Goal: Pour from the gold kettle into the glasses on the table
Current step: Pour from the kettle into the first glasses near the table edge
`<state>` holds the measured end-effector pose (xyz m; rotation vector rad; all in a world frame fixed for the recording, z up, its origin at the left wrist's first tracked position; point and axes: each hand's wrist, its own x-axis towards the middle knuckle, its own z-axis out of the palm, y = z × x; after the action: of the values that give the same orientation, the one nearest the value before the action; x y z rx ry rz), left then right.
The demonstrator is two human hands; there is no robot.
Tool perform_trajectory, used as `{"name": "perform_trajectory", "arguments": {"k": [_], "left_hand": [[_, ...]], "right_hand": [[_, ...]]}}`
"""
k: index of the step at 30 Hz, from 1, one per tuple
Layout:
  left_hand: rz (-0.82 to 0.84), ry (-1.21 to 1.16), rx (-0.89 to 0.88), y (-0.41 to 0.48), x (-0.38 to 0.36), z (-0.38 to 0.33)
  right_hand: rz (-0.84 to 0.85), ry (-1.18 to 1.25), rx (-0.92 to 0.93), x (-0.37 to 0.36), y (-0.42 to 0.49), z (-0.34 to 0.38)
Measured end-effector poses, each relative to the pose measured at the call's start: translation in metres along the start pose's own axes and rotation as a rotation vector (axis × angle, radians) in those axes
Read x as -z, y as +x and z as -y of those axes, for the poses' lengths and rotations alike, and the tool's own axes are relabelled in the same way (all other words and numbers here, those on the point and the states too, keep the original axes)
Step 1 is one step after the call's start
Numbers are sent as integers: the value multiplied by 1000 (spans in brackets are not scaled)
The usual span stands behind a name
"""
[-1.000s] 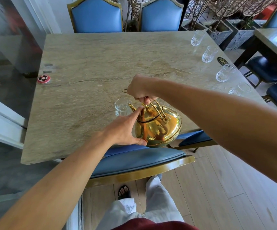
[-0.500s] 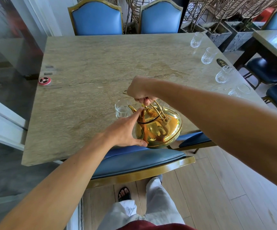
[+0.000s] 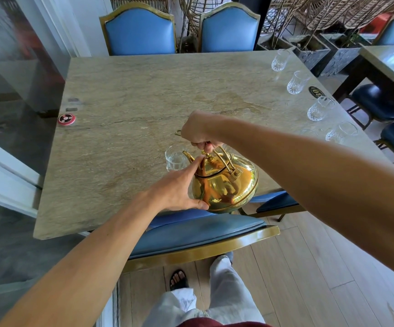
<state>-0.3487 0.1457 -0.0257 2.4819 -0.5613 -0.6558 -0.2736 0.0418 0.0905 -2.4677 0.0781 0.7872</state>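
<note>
Head view, gold kettle (image 3: 226,185) tipped, spout toward glass (image 3: 175,159) — right hand (image 3: 199,133) gripping handle, left hand (image 3: 179,190) open against body.

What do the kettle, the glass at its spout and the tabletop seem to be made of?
Kettle: polished gold-toned metal, likely brass or plated steel; it mirrors the left hand. Glass: clear cut or pressed glass, possibly plastic; faceted base. Tabletop: stone or stone-look slab, matte, with veins.
</note>
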Motion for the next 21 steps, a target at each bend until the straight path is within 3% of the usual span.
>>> {"name": "perform_trajectory", "arguments": {"k": [10,17,21], "left_hand": [[-14,56,-34,8,10,6],[-41,-129,-72,15,20,-6],[-114,-79,-99,23,13,-17]], "right_hand": [[-41,124,38,10,-2,-15],[-78,275,101,19,-8,-38],[-119,297,144,24,-10,-51]]}}
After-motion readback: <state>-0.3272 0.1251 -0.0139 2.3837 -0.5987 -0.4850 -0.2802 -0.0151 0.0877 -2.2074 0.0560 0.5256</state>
